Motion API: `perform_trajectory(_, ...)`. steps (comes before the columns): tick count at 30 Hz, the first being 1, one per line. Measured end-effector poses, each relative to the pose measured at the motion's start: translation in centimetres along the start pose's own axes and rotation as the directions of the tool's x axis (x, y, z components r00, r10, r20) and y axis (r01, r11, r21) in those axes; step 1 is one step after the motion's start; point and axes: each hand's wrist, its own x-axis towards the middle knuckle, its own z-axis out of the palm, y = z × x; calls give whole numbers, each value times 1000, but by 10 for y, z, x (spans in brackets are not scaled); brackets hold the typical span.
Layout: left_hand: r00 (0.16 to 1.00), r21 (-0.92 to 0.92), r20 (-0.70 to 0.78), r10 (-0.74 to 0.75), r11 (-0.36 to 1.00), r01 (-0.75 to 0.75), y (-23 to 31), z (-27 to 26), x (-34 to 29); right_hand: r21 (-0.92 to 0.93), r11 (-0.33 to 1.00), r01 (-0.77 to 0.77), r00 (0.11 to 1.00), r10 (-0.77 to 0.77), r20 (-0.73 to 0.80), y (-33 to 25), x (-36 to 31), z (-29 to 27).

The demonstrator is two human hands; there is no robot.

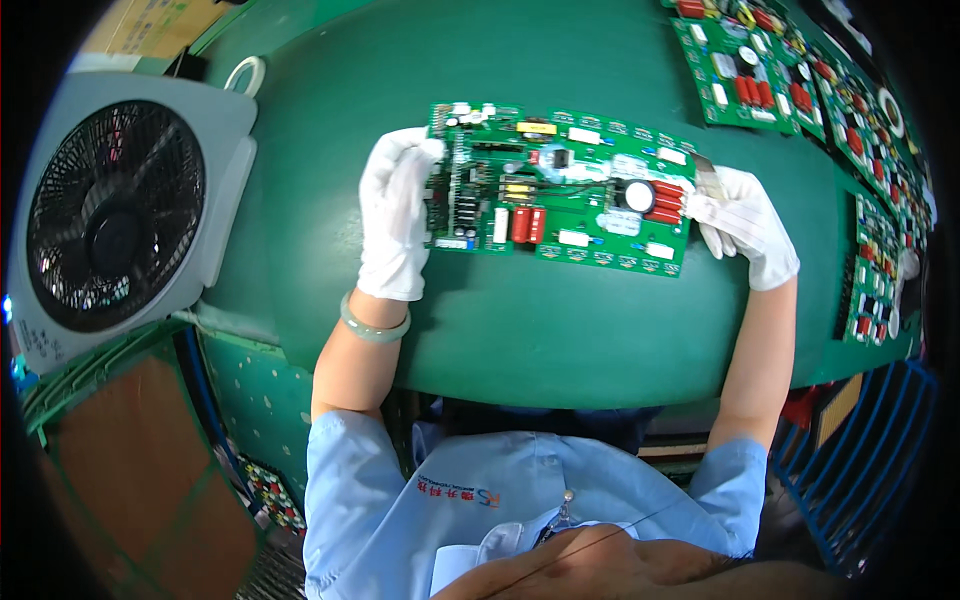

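Note:
A populated green circuit board is held between my two hands over the green tabletop. Red, white and black components, a round white-topped part and dark wires cover it. My left hand, in a white glove, is closed on the board's left edge. At the opposite edge, beside a row of red components, my gloved right hand has its thumb and fingers closed on the board. A thin greyish-brown strip shows by the right fingers; what it is I cannot tell. The fingertips are partly hidden.
Several similar circuit boards lie along the right side of the green table. A grey box fan stands at the left, with a white ring behind it. Blue wire racking is below the table at right.

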Motion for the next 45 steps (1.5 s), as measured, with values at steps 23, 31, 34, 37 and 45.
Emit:
perform_trajectory(23, 996, -208, 83, 13, 978, 4, 11, -3, -1, 17, 998, 63, 998, -62, -4, 13, 1, -5)
perform_trajectory(31, 998, -123, 61, -25, 992, 32, 14, -3, -1, 22, 997, 69, 998, -69, -9, 11, -1, -3)
perform_trajectory(34, 999, -123, 38, -27, 992, 31, 12, 0, 1, -20, 999, 27, 1000, -27, -15, 3, -2, -1)
perform_trajectory(37, 997, -75, 70, 15, 997, -10, 2, -8, 6, 16, 998, 68, 997, -68, -26, 11, 0, -2)
perform_trajectory(45, 993, 56, 68, 99, 993, -103, -1, -10, 7, 7, 999, 39, 998, -39, -40, 8, -1, 0)
